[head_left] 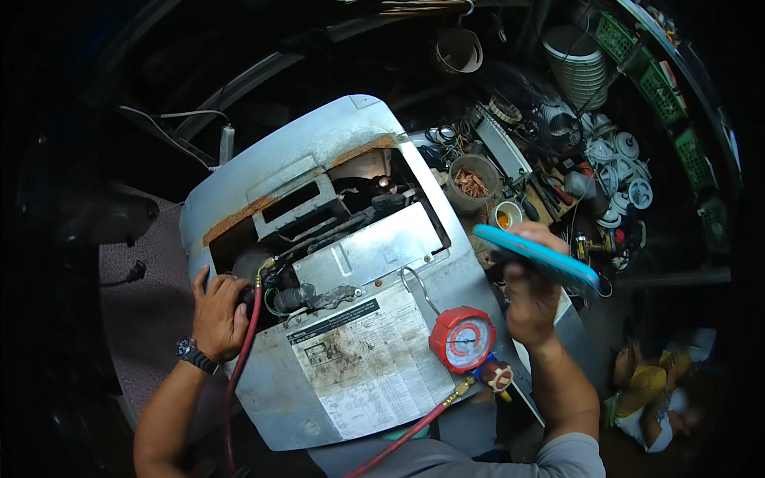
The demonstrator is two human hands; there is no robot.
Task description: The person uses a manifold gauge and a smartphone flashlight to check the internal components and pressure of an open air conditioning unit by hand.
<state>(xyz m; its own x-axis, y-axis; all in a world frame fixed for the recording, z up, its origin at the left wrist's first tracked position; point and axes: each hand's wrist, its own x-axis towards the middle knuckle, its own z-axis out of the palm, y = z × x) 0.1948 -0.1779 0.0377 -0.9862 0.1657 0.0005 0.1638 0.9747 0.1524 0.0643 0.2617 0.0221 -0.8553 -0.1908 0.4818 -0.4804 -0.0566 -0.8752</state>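
The left forearm rises from the lower left, a dark watch [196, 355] at its wrist. The left hand [221, 315] lies over the left edge of the metal machine [275, 398], fingers angled upward and slightly bent, thumb beside the red hose [253, 323]; whether it grips anything there cannot be told. The right forearm comes up from the lower right, elbow bent. The right hand [532, 309], partly blurred, is closed around a flat teal-edged device [542, 256], held raised and tilted. The round red gauge [464, 341] rests near the machine's right edge, left of that forearm.
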